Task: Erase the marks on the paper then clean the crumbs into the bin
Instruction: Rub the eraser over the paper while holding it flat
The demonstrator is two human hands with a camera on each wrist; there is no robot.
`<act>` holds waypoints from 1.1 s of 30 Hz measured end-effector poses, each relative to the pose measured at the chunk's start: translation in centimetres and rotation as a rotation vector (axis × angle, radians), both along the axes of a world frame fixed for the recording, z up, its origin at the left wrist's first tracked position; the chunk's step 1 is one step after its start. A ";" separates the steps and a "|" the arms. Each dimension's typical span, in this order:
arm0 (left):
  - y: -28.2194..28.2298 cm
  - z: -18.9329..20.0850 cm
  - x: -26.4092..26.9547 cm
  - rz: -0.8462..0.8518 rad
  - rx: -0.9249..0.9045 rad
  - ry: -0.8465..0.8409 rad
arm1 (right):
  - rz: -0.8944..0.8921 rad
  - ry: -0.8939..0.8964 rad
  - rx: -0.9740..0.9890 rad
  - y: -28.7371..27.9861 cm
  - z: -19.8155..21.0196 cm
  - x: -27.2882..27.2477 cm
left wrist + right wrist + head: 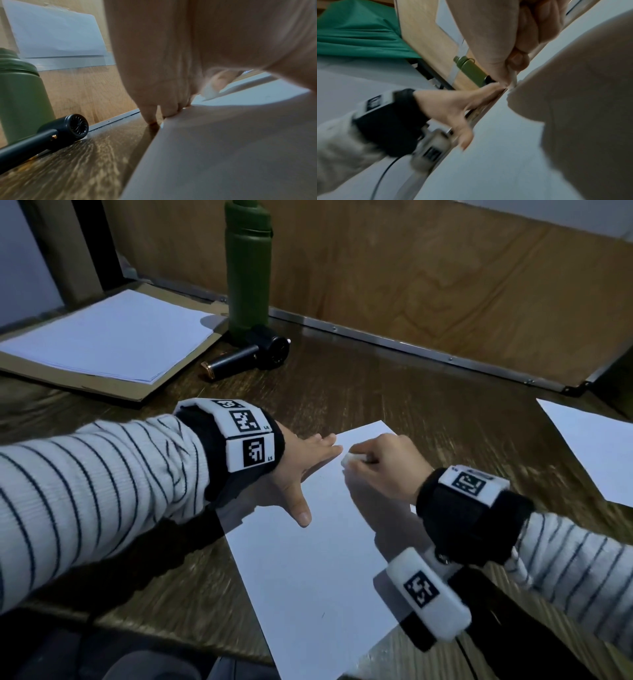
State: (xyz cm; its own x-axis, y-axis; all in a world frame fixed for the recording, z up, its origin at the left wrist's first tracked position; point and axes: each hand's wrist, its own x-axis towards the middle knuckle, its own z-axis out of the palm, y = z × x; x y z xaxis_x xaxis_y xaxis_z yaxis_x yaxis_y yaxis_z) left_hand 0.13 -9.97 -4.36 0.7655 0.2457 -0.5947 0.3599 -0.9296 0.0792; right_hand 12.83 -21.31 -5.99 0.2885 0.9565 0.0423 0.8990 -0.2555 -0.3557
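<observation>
A white sheet of paper [318, 570] lies on the dark wooden table in front of me. My left hand [308, 460] lies flat, fingers straight, pressing the sheet's upper left edge; its thumb points down across the paper. My right hand [380, 460] is curled around a small white eraser [347, 459] and holds it against the paper near the top corner, right beside the left fingertips. In the left wrist view the left fingertips [150, 115] press at the paper edge [223, 148], and the eraser [210, 90] shows blurred beyond. A tiny dark mark [323, 615] sits lower on the sheet.
A green bottle [248, 268] stands at the back with a small black handheld blower [253, 356] lying in front of it. A stack of white paper on a brown folder [102, 337] is back left. Another white sheet [596, 446] lies at right. A wooden panel borders the table's rear.
</observation>
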 end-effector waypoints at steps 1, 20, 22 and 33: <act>0.0 0.0 0.0 -0.002 -0.002 -0.005 | 0.048 0.026 0.004 -0.7 0.0 -1.0; 0.4 -0.7 0.0 -0.037 0.027 -0.016 | 0.286 0.150 -0.050 -4.2 0.1 -3.9; 0.4 -0.6 0.0 -0.036 0.033 -0.008 | 0.238 0.118 -0.060 -3.2 0.4 -2.8; 0.0 -0.3 -0.1 -0.028 0.037 0.002 | 0.262 0.166 -0.123 -4.4 0.5 -3.2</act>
State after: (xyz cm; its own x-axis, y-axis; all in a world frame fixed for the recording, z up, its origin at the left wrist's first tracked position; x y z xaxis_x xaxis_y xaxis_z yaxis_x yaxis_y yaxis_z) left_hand 0.08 -9.97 -4.65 0.7712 0.2463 -0.5870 0.3340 -0.9416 0.0437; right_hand 9.65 -25.68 -5.51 0.0251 0.9942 -0.1049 0.8720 -0.0731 -0.4840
